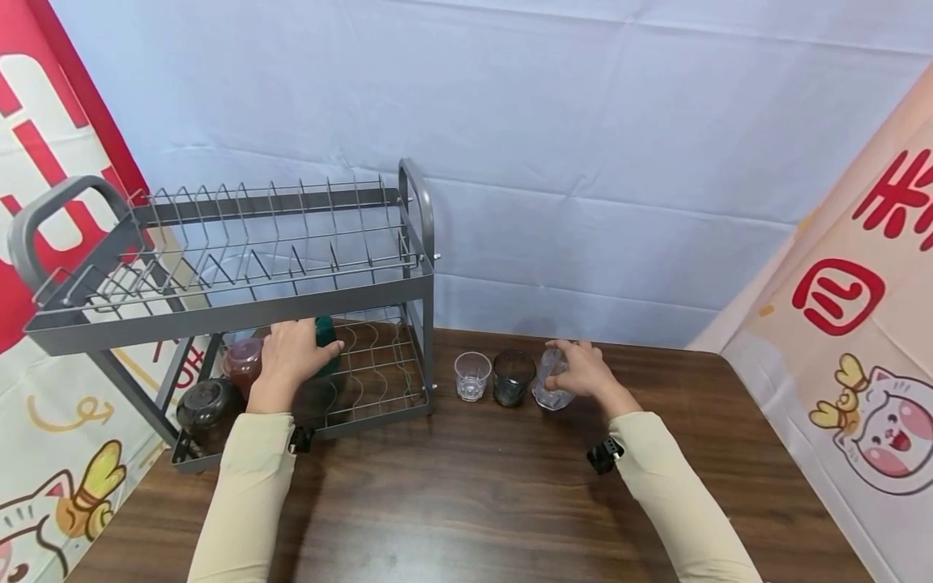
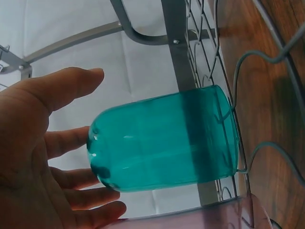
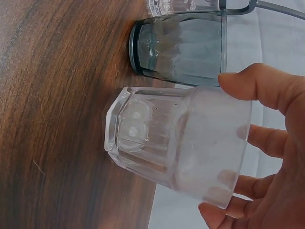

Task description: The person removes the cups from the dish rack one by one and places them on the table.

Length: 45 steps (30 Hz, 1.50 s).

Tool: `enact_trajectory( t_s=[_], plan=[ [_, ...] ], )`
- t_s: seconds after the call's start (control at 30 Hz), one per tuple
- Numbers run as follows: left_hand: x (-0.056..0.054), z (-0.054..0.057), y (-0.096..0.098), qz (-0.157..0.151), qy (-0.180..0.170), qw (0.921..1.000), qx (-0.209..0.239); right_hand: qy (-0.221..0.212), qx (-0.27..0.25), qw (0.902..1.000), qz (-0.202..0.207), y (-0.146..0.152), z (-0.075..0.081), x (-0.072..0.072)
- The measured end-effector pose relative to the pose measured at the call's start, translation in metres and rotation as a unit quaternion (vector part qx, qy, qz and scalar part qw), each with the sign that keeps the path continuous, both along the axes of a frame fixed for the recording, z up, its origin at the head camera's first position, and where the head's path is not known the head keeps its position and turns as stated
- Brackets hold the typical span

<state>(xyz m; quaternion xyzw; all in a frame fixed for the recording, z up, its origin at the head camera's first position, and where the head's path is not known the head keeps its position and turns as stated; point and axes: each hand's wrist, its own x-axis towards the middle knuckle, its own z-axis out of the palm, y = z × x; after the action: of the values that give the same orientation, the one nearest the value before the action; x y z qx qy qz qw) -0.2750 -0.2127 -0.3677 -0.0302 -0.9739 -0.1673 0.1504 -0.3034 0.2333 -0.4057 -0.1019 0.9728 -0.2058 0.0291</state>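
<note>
My left hand (image 1: 287,364) reaches into the lower tier of a dish rack, next to an upside-down teal cup (image 2: 162,138). In the left wrist view the thumb stands away from the cup, while the fingers lie loosely by its closed end. My right hand (image 1: 585,374) holds a clear faceted glass (image 3: 147,138) by its rim, thumb on one side and fingers on the other. This glass looks slightly tilted; whether its base touches the table I cannot tell. Beside it stands a smoky grey glass (image 3: 186,47), upright, then a small clear glass (image 1: 472,376).
The grey two-tier dish rack (image 1: 240,312) stands on the left of the wooden table (image 1: 466,486). On its lower tier also sit a pinkish cup (image 1: 244,356) and a dark glass (image 1: 209,405). A pale cloth (image 1: 583,162) hangs behind the table.
</note>
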Motion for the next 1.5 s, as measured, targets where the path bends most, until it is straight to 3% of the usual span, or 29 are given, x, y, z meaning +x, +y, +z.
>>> enact_trajectory(
  t_s=[0.5,0.9,1.23,1.5],
  plan=[
    [-0.004,0.006,0.003,0.001,-0.035,0.9977,0.058,-0.002,0.008,1.0000,-0.003,-0.002,-0.002,0.000],
    [-0.014,0.011,0.001,-0.006,-0.085,0.9956,0.037,0.001,0.003,1.0000,-0.008,-0.007,-0.004,0.001],
    [-0.019,0.011,0.000,-0.007,-0.092,0.9957,0.009,0.004,-0.014,0.9999,-0.006,-0.008,-0.009,0.000],
    [-0.019,0.009,-0.003,-0.013,-0.071,0.9966,0.040,-0.010,-0.019,0.9997,-0.009,-0.007,-0.006,0.003]
  ],
)
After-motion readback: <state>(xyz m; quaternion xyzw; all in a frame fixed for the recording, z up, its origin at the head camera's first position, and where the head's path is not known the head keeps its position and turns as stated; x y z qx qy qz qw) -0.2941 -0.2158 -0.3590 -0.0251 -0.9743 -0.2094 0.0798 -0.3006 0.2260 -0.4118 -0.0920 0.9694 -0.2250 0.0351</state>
